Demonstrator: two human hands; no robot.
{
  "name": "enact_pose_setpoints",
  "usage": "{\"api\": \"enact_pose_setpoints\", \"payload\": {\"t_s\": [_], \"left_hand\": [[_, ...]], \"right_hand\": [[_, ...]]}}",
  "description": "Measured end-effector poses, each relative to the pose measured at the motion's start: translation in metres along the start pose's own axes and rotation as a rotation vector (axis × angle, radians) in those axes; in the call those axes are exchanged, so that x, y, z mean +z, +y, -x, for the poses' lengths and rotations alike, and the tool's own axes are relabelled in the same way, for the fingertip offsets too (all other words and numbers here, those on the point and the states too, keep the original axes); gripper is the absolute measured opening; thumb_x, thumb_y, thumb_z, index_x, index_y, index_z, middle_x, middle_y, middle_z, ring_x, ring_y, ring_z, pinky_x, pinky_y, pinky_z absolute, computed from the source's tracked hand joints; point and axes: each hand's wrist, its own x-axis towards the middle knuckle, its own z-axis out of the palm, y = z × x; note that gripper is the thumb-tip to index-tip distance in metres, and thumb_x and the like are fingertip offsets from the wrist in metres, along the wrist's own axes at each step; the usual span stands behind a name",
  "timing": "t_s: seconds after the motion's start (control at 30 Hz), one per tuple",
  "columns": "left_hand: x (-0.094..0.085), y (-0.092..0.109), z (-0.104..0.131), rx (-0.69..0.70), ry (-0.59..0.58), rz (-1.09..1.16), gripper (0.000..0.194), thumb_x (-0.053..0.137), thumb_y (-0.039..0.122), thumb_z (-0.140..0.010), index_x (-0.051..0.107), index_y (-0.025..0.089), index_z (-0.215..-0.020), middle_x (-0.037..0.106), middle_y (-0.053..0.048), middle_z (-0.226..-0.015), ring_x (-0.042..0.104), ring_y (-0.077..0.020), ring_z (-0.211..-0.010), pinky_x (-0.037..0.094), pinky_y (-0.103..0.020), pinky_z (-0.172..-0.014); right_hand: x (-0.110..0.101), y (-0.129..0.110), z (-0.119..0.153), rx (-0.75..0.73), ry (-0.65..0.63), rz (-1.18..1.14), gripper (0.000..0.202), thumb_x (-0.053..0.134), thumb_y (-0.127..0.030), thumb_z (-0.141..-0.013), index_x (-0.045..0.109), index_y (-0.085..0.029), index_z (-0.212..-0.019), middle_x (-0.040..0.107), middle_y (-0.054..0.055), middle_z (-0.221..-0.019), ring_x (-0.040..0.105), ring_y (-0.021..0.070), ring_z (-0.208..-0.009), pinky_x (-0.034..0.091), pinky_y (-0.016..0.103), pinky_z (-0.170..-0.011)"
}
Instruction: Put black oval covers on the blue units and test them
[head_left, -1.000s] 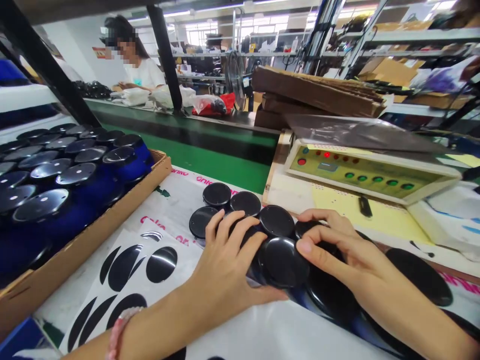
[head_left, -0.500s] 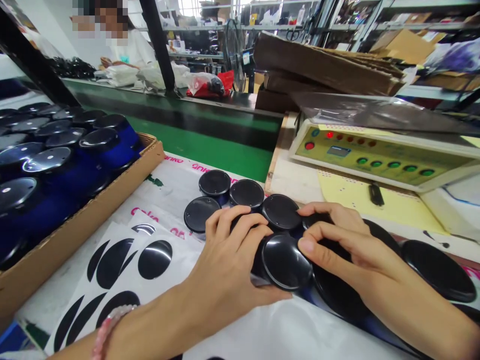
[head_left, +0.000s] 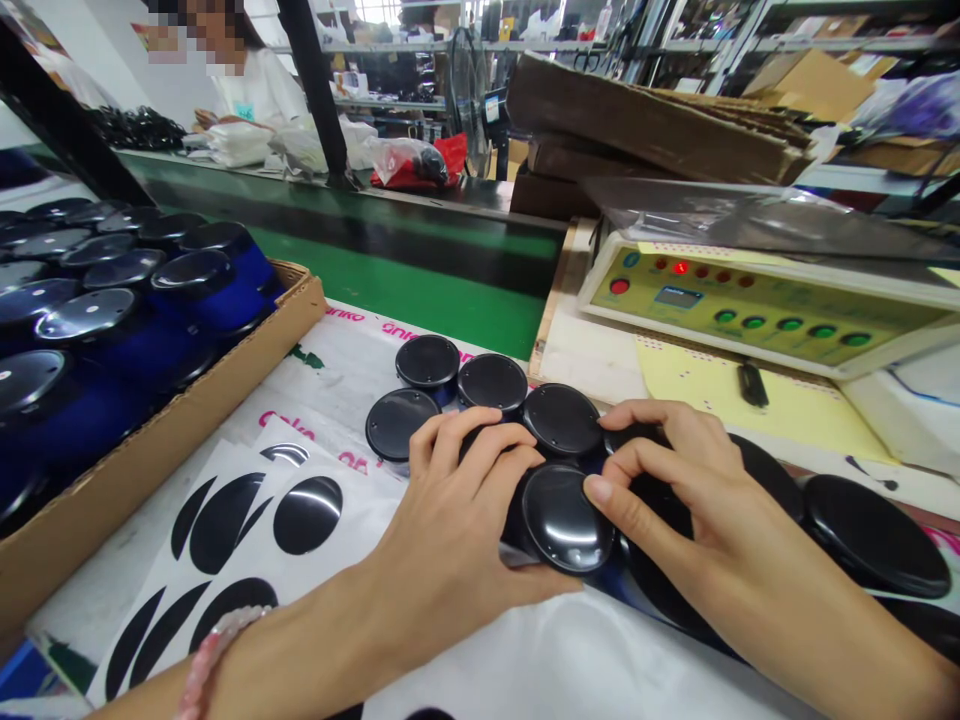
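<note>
The left hand (head_left: pixel 465 520) curves its grip around the side of a black-topped container (head_left: pixel 568 519); the right hand's (head_left: pixel 697 490) thumb and index finger press at its rim. Other dark containers crowd both hands ahead and at right, while left of the grip the stickered sheets (head_left: pixel 307 515) lie on the surface (head_left: pixel 300 365), short of the carton's (head_left: pixel 296 300) edge, in a workroom with shelving.

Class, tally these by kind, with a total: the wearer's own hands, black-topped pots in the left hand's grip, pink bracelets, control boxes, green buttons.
Hands: 2 (left hand, right hand)
Black-topped pot: 1
Bracelet: 1
Control box: 1
Green buttons: 5
Total: 10
</note>
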Motion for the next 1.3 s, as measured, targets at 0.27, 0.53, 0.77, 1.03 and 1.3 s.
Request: {"api": "enact_pose_setpoints", "payload": {"t_s": [0.27, 0.53, 0.77, 1.03, 1.3], "left_hand": [[0.0, 0.001, 0.0, 0.0, 0.01, -0.011, 0.048, 0.075, 0.042, -0.066, 0.058, 0.015, -0.101, 0.062, -0.004, -0.107, 0.042, -0.025, -0.114, 0.025, -0.039, -0.1], [0.0, 0.0, 0.0, 0.007, 0.006, -0.022, 0.048, 0.073, 0.047, -0.067, 0.059, 0.015, -0.101, 0.062, -0.005, -0.108, 0.042, -0.0252, -0.115, 0.024, -0.039, -0.101], [0.0, -0.001, 0.007, 0.252, -0.034, -0.227, 0.046, 0.05, 0.043, -0.09, 0.047, 0.019, -0.129, 0.051, -0.001, -0.135, 0.038, -0.0246, -0.123, 0.016, -0.045, -0.106], [-0.003, 0.003, 0.011, 0.338, -0.068, -0.317, 0.042, 0.044, 0.04, -0.094, 0.041, 0.032, -0.135, 0.04, -0.007, -0.144, 0.035, -0.0247, -0.13, 0.02, -0.044, -0.104], [0.006, 0.0, 0.011, 0.401, -0.021, -0.409, 0.031, 0.045, 0.033, -0.095, 0.05, 0.036, -0.125, 0.05, -0.007, -0.136, 0.045, -0.0205, -0.122, 0.021, -0.044, -0.1]], "right_hand": [[0.0, -0.001, 0.001, -0.116, 0.004, 0.072, 0.015, 0.048, -0.025, -0.089, 0.048, -0.022, -0.074, 0.045, 0.006, -0.103, 0.045, 0.0244, -0.102, 0.039, 0.044, -0.08], [0.002, -0.003, 0.001, -0.267, 0.001, 0.183, 0.016, 0.045, -0.018, -0.09, 0.043, -0.019, -0.075, 0.045, 0.007, -0.097, 0.042, 0.0239, -0.099, 0.037, 0.042, -0.08], [-0.012, -0.01, 0.002, -0.487, 0.127, 0.585, 0.02, 0.043, -0.016, -0.088, 0.056, -0.015, -0.073, 0.058, 0.012, -0.09, 0.049, 0.032, -0.094, 0.037, 0.046, -0.073], [0.031, -0.065, 0.059, -0.735, -0.262, 0.32, 0.014, 0.062, -0.031, -0.082, 0.056, -0.019, -0.088, 0.063, 0.001, -0.085, 0.061, 0.0174, -0.068, 0.046, 0.028, -0.048], [0.049, -0.097, 0.041, -0.748, -0.43, 0.437, 0.011, 0.051, -0.022, -0.088, 0.056, -0.014, -0.094, 0.063, 0.006, -0.088, 0.063, 0.0192, -0.066, 0.041, 0.03, -0.041]]}}
